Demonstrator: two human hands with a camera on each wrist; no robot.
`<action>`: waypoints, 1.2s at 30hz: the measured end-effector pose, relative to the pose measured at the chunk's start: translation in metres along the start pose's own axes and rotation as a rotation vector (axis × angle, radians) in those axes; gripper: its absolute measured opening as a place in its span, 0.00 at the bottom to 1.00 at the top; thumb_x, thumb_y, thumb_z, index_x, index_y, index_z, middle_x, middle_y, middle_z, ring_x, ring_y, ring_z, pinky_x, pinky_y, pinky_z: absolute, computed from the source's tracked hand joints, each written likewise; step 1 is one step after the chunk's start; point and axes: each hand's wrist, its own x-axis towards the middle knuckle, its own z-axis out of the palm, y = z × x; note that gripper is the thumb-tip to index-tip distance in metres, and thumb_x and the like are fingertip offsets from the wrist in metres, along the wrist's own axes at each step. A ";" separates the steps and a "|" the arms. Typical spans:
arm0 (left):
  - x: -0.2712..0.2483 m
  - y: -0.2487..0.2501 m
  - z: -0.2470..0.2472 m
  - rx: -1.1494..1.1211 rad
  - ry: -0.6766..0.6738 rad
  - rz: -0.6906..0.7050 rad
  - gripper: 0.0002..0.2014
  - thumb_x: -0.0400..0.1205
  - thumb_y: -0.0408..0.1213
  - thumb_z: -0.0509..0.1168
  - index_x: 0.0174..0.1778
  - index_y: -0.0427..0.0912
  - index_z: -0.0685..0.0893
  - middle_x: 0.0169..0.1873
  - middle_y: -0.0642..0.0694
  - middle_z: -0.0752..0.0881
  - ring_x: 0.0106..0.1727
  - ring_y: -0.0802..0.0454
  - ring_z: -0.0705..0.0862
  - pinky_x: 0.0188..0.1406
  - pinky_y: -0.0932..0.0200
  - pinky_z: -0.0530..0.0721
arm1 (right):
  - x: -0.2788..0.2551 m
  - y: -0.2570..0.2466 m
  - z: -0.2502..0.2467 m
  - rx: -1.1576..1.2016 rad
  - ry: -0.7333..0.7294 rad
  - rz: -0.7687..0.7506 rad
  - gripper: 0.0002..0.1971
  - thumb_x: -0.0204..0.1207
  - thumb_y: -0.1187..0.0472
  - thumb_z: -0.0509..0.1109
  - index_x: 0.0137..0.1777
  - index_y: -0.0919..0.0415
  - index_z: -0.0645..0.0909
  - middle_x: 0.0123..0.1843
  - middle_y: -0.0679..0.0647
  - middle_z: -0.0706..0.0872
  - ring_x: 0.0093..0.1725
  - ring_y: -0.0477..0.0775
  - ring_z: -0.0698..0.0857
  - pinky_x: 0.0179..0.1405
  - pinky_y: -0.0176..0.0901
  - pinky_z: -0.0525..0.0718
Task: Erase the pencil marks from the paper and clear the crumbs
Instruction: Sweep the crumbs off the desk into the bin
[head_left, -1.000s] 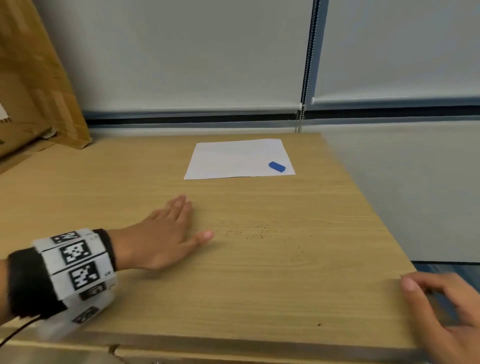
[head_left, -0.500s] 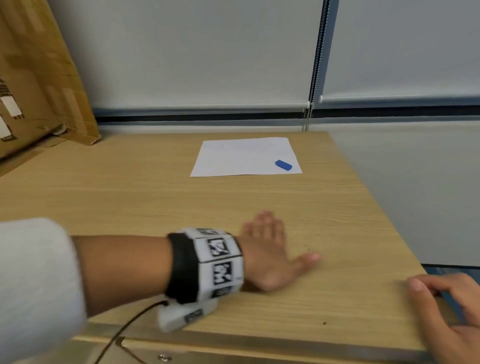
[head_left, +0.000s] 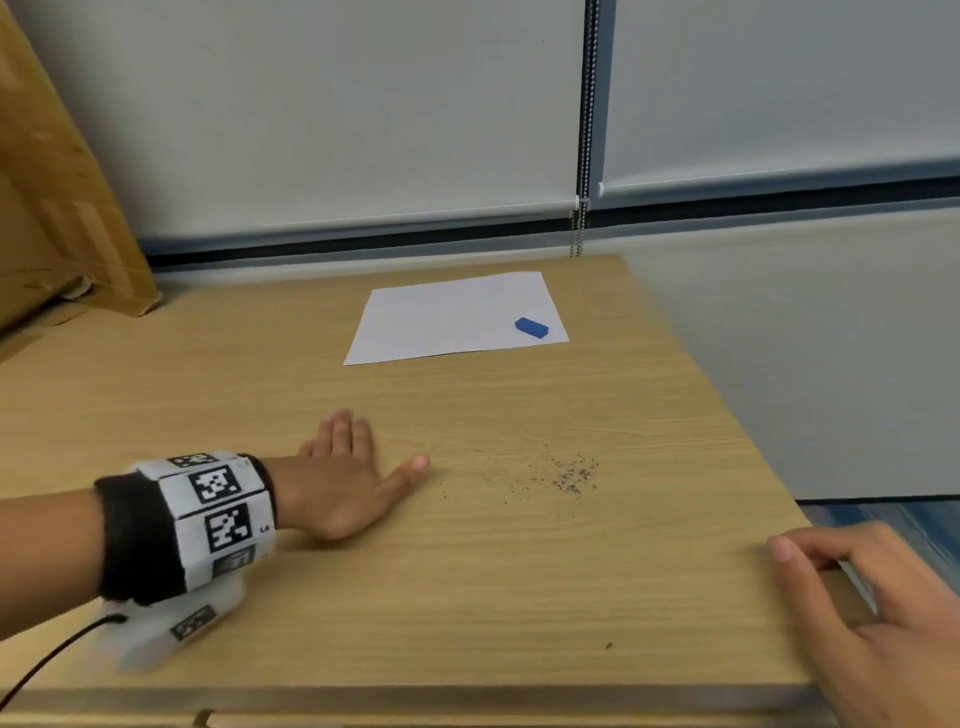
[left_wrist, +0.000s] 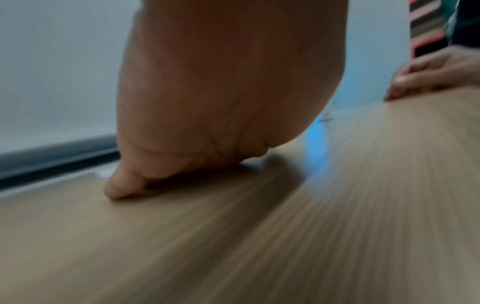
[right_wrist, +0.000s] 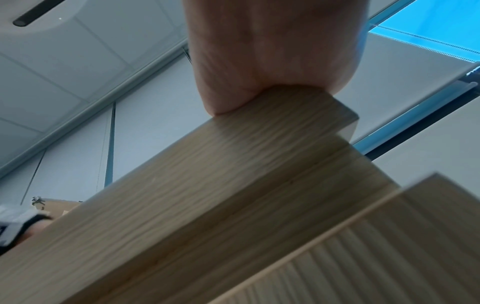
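A white paper (head_left: 447, 317) lies at the back of the wooden table (head_left: 467, 597), with a blue eraser (head_left: 531, 327) on its right corner. Dark eraser crumbs (head_left: 569, 475) lie scattered in a loose patch on the bare wood. My left hand (head_left: 348, 478) rests flat on the table left of the crumbs, fingers straight, thumb pointing at them. The left wrist view shows its palm (left_wrist: 221, 92) edge-down on the wood, blurred. My right hand (head_left: 872, 613) sits at the table's right front edge, fingers loosely curved, one fingertip on the top; it holds nothing.
A cardboard sheet (head_left: 57, 208) leans against the wall at the back left. A bead cord (head_left: 584, 130) hangs by the blinds behind the table. One stray crumb (head_left: 609, 646) lies near the front edge. The table ends just right of the crumbs.
My left hand swept right across the table and has drawn back to the left. The crumbs now lie bunched farther right. My right hand stayed at the edge.
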 end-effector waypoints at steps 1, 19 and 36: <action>0.001 0.022 0.002 -0.008 -0.002 0.049 0.58 0.62 0.75 0.24 0.81 0.35 0.27 0.80 0.34 0.26 0.82 0.40 0.29 0.83 0.43 0.39 | 0.000 -0.001 0.000 -0.007 0.005 0.002 0.15 0.72 0.47 0.64 0.37 0.57 0.84 0.35 0.49 0.83 0.43 0.36 0.79 0.45 0.19 0.70; -0.032 -0.024 0.015 -0.122 0.176 -0.077 0.53 0.70 0.70 0.32 0.83 0.34 0.32 0.82 0.39 0.30 0.83 0.47 0.32 0.82 0.53 0.38 | 0.001 0.012 0.000 0.035 -0.028 0.009 0.15 0.73 0.44 0.63 0.40 0.54 0.83 0.38 0.46 0.82 0.42 0.39 0.79 0.48 0.24 0.72; -0.062 0.165 0.012 0.005 -0.082 0.664 0.50 0.72 0.72 0.29 0.80 0.39 0.25 0.78 0.45 0.23 0.81 0.49 0.26 0.81 0.47 0.35 | -0.003 0.019 0.004 0.087 0.019 0.003 0.12 0.72 0.45 0.65 0.38 0.51 0.82 0.37 0.48 0.82 0.42 0.45 0.80 0.43 0.51 0.77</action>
